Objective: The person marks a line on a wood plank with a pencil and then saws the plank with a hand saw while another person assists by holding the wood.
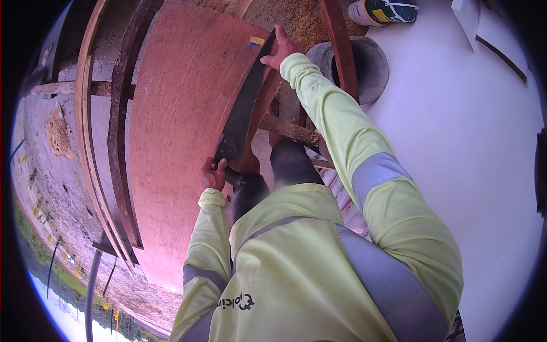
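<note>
A hand saw (242,108) with a dark blade lies diagonally along the right edge of a reddish plywood sheet (171,114). My left hand (213,174) is closed on the saw at its wide end, beside the dark handle. My right hand (280,50) pinches the narrow tip of the blade at the top, with the arm in a pale yellow sleeve stretched forward. A small yellow-and-blue label (256,41) is on the plywood near the blade. My legs show beneath the saw, partly hidden by the board and my shirt.
Timber strips (85,114) and a dark beam (119,119) lie left of the plywood. A wooden bar (289,130) crosses near my legs. Right are a concrete cylinder (373,80), red post (339,45), bucket (382,11) and white surface (467,142). Sawdust (302,23) lies at the top.
</note>
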Tool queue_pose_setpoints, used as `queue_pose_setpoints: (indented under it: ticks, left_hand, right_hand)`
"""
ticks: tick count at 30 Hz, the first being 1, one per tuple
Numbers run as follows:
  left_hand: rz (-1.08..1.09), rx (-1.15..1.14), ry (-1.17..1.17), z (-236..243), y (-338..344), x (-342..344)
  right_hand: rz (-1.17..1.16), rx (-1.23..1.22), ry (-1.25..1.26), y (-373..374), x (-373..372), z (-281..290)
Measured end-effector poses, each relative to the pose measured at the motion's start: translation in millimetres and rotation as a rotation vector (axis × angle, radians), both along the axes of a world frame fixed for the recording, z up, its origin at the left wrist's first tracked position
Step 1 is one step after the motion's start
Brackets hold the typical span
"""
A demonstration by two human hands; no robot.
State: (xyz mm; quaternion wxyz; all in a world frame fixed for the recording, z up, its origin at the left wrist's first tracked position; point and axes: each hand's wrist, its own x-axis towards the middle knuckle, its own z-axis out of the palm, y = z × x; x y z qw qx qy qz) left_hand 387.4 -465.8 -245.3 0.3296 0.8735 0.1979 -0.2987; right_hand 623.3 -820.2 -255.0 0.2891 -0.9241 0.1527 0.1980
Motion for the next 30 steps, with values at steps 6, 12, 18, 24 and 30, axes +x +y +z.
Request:
queue_pose_setpoints:
  ticks: [6,12,18,24,30]
  left_hand:
    - [0.011,-0.012,0.021,0,2,1]
    - [0.016,-0.043,0.025,0,3,2]
    - [0.034,-0.081,0.005,-5,1,4]
    - [-0.02,-0.004,0.122,6,3,10]
    - [0.01,-0.072,0.064,11,1,14]
  right_hand:
    - [0.008,0.047,-0.02,-3,0,-2]
    - [0.01,0.039,0.001,-2,0,2]
    - [0.01,0.023,0.007,-2,0,-3]
    - [0.018,0.073,0.09,-5,2,15]
    - [0.023,-0.006,-0.007,-4,-1,2]
